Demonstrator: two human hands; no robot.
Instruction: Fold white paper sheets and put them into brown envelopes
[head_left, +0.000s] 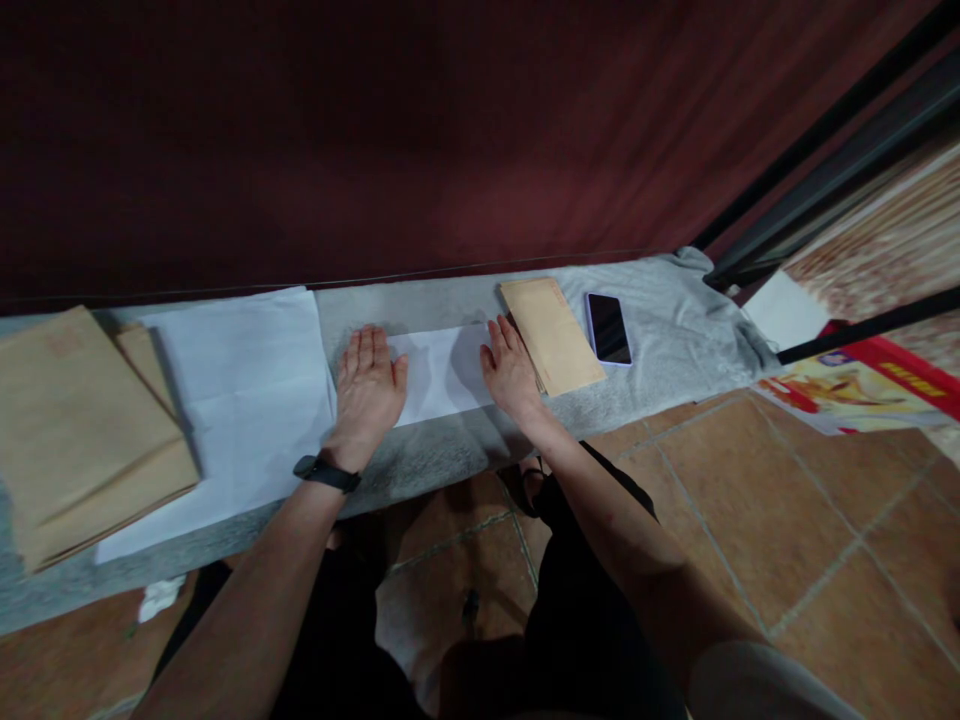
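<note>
Counter (pixel 442 298), one, narrow, covered in grey cloth. Carried on it:

Paper strip (pixel 439 370), white, one: mid-counter, between far and near edges, an end under each hand.

Left hand (pixel 369 385): palm down, flat, fingers extended, thumb out; grips nothing.

Right hand (pixel 511 375): palm down, fingers extended and slightly spread; grips nothing; fingertips at the left edge of the small envelopes.

White sheets (pixel 247 390), large: left of the strip, their lowest corner towards the near edge.

Containers: large brown envelopes (pixel 82 430), at the counter's left, overlapping the sheets; small brown envelopes (pixel 555 335), stacked towards the right end. Contents of both not visible.

Phone (pixel 609 330), one, dark screen: just right of the small stack.

Risks, as judged: uneven pressure from the palms could skew the strip; a rightward push by the right fingers could slide the small stack against the phone; a brushing left forearm could drag the sheets over the near edge.
</note>
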